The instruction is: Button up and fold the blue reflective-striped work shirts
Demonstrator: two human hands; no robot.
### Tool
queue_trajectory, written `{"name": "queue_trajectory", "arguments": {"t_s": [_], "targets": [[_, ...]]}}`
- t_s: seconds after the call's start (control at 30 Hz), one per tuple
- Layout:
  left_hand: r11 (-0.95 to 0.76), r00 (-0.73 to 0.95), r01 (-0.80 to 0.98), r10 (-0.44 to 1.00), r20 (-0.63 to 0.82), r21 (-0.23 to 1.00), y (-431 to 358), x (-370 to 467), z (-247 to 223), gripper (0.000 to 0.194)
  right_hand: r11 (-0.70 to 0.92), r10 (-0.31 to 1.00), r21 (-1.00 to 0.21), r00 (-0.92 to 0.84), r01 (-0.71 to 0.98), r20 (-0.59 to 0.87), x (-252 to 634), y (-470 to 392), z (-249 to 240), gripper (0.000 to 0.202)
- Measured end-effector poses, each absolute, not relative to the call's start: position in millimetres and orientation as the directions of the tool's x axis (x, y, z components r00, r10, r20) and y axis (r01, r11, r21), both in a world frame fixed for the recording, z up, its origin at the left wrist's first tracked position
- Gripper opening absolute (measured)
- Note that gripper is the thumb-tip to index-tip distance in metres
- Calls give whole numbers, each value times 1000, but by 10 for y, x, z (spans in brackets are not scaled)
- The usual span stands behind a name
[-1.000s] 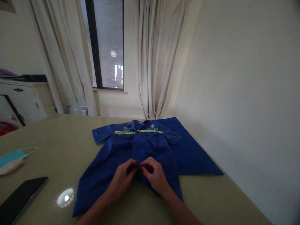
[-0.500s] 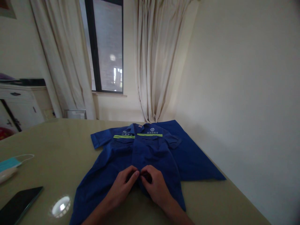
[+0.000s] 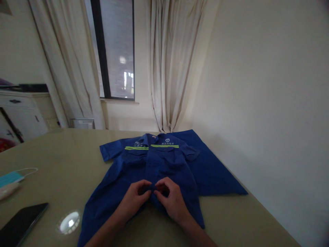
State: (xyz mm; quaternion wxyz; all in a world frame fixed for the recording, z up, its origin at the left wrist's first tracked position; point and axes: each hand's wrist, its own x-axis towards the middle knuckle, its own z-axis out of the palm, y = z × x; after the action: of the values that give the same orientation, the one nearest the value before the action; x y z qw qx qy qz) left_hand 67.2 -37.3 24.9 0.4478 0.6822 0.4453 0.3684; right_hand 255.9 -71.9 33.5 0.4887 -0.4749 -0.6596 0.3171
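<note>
A dark blue short-sleeved work shirt (image 3: 133,164) lies front up on the table, its collar toward the window. Yellow-green stripes and pale lettering cross the chest. At the lower front opening, my left hand (image 3: 136,197) pinches the shirt's edge between thumb and fingers. My right hand (image 3: 171,199) pinches the same opening just to the right, its fingertips close to the left ones. Whatever button lies between the fingertips is too small to make out. Under the shirt's right side spreads a flat blue cloth (image 3: 216,175).
On the table (image 3: 64,161) at left lie a black phone (image 3: 23,223), a light blue face mask (image 3: 11,178) and a pale computer mouse (image 3: 9,190). A wall (image 3: 269,103) borders the table's right side. Curtains (image 3: 172,68) and a window stand behind it.
The gap between the two hands' fingertips has widened slightly, with blue cloth showing between them. The view has shifted a little; the shirt lies in the same place.
</note>
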Motion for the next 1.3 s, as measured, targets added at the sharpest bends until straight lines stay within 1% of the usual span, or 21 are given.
{"name": "queue_trajectory", "arguments": {"t_s": [0.07,0.2,0.37,0.57,0.63,0.77,0.87,1.0,1.1,1.17,1.3], "targets": [[-223,328,321,938,112,920,-385,673,280,30,359,932,-876,-73,322,355,2567,-713,328,13],[-233,356,339,928,105,911,-411,656,345,32,374,926,-871,-74,318,371,2579,-706,343,9],[-224,357,329,929,99,917,-399,620,353,31,387,921,-875,-83,289,380,2582,-717,378,7],[-218,388,271,916,101,938,-371,598,363,27,432,902,-861,-105,270,419,2587,-734,392,6],[-226,386,275,916,107,934,-385,610,371,25,461,886,-835,-117,300,448,2588,-752,404,8],[-252,385,269,913,136,930,-433,658,388,20,525,847,-741,-172,418,503,2575,-792,408,14],[-234,381,258,916,123,937,-450,673,398,21,543,831,-694,-180,472,527,2558,-805,379,8],[-155,388,250,920,48,956,-431,643,359,30,612,779,-614,-248,498,575,2561,-808,348,9],[-126,377,238,926,28,963,-416,620,310,35,641,756,-570,-291,515,587,2581,-812,356,10],[-125,370,235,929,30,964,-411,615,296,33,648,749,-567,-290,509,595,2590,-814,366,11],[-120,418,176,908,36,977,-404,621,313,28,660,736,-557,-284,504,614,2591,-806,365,9]]}}
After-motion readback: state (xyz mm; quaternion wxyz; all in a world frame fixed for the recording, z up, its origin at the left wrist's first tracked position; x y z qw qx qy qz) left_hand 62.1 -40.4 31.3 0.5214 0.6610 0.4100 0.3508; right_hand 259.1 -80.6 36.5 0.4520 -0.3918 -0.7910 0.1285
